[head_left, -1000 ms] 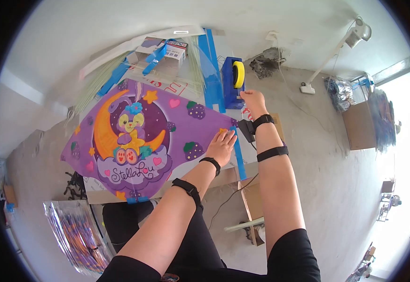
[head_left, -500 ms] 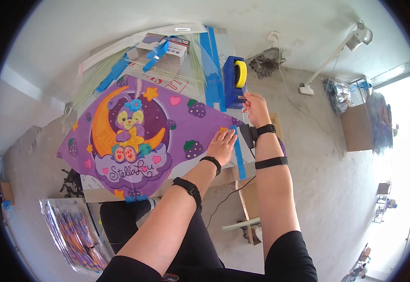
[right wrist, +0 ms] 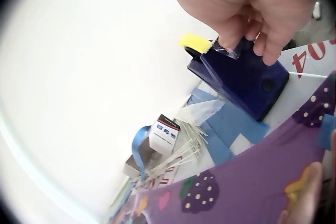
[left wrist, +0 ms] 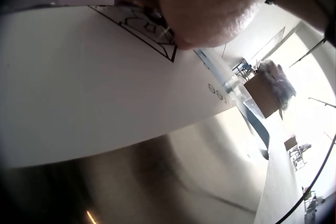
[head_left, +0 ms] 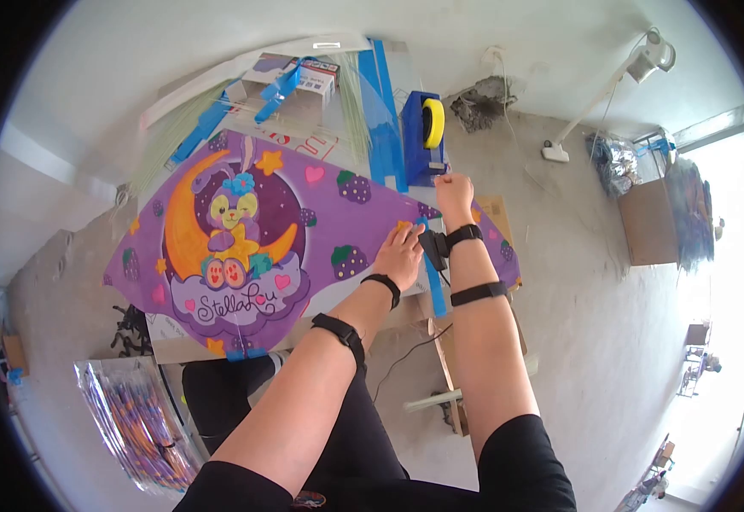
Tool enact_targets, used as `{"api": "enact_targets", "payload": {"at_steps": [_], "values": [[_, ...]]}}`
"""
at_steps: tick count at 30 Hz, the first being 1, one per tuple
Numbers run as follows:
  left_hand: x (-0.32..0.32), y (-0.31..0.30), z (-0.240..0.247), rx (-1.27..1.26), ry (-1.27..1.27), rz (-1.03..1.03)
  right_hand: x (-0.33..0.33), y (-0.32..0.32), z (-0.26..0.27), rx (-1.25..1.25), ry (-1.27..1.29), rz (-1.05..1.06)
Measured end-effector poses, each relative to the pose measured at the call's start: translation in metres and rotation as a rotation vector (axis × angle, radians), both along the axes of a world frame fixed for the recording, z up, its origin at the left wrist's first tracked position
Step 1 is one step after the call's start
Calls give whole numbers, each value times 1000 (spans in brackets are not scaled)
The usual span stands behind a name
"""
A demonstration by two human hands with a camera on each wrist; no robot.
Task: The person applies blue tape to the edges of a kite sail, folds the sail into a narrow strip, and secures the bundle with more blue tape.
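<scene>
A purple printed sheet (head_left: 338, 247) with a cartoon rabbit lies across the work surface. The left hand (head_left: 399, 258) rests on its right part, fingers extended, beside a blue tape strip (head_left: 435, 294); the left wrist view shows only the underside of this hand (left wrist: 210, 11). At the near end of a blue tape dispenser (head_left: 418, 154) with a yellow roll (head_left: 433, 121) is the right hand (head_left: 455, 201), its fingers curled. In the right wrist view, the right hand (right wrist: 249, 8) pinches clear tape (right wrist: 229, 51) by the cutter of the dispenser (right wrist: 244, 85).
Thin pale sticks (head_left: 353, 107) and a small box (head_left: 312, 77) with blue strips lie behind the sheet. A plastic-wrapped bundle (head_left: 133, 418) is at the lower left. Cardboard (head_left: 496, 218) lies beyond the right wrist; a large carton (head_left: 649, 224) stands farther right.
The right hand has shifted slightly nearer the body and left, and more of the sheet's right tip shows beyond the wrist. The left hand still rests on the sheet. The head view has shifted a little.
</scene>
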State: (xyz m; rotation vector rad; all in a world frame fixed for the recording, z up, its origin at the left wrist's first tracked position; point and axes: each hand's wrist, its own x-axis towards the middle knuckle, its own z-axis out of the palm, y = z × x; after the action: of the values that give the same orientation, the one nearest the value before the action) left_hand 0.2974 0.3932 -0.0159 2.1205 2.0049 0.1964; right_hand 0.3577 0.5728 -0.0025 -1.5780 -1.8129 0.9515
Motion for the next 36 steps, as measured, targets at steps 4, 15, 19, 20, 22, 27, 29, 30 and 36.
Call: {"api": "enact_targets", "payload": {"at_steps": [4,15,19,20,22,27,29,30,36], "values": [[2,-2,-7,126,-116,54,20,0,-25,9,-81,111],[3,-1,-10,170,-106,63,34,-32,-3,-364,205,280],[3,-2,-10,185,-110,62,32,-33,-8,-303,92,312],[4,-2,-10,183,-111,61,33,-33,-13,-304,91,310],[3,-1,-8,152,-99,59,34,-33,-21,-228,36,289],[5,-1,-8,145,-103,57,37,-34,-20,-185,12,302],[6,-1,-8,141,-101,56,37,-34,-20,-157,16,310],[7,-1,-8,143,-105,58,37,-34,-19,-149,9,306],[10,-2,-9,145,-108,62,40,-29,-32,-116,-27,306]]}}
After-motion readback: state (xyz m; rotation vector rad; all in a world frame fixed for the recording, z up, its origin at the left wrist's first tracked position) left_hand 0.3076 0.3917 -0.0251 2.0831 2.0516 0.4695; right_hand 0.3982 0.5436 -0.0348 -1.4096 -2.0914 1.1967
